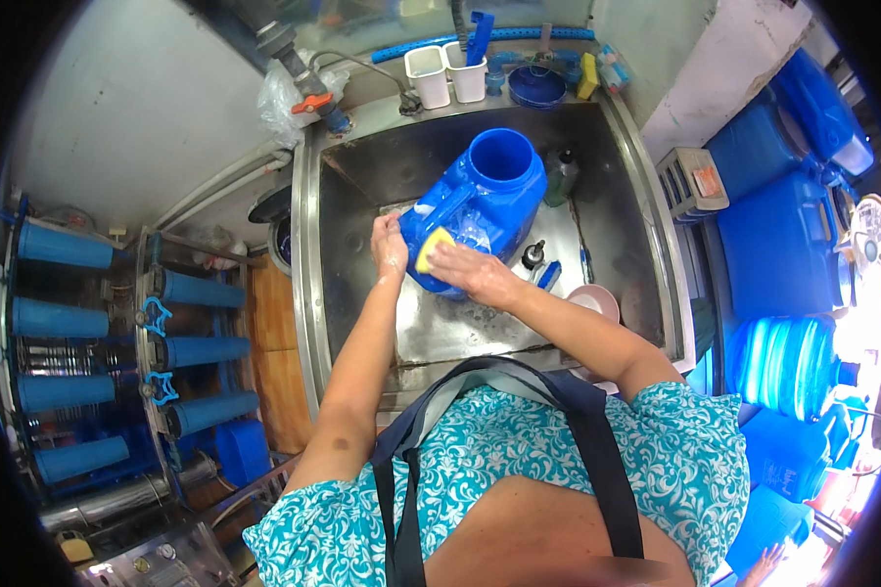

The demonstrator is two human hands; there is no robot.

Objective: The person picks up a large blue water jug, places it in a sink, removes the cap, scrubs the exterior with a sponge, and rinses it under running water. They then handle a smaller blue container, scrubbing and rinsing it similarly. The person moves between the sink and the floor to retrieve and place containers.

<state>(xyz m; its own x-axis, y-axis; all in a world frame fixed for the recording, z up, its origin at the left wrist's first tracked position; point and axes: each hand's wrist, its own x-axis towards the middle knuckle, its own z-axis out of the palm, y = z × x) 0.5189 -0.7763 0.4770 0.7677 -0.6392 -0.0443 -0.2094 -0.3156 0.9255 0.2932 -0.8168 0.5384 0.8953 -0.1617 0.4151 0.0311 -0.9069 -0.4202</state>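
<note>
A blue plastic water jug (519, 210) with a wide round mouth lies tilted in the steel sink (347, 176), its mouth toward the far side. Soap suds show on its wet surface near the moulded handle. My left hand (390, 247) grips the jug's near left edge, the fingers curled partly out of sight. In my right hand (478, 276) is a yellow sponge (435, 248), pressed flat against the jug's near end. To the right of the jug are a dark-capped bottle (533, 255), a blue brush (550, 276) and a pink bowl (595, 300).
A green bottle (561, 178) stands by the sink's right wall. White containers (428, 78), a blue lid (536, 86) and another sponge (587, 76) line the back ledge. Left are a red-handled valve (313, 104) and blue filter housings (201, 290); right, stacked blue jugs (778, 245).
</note>
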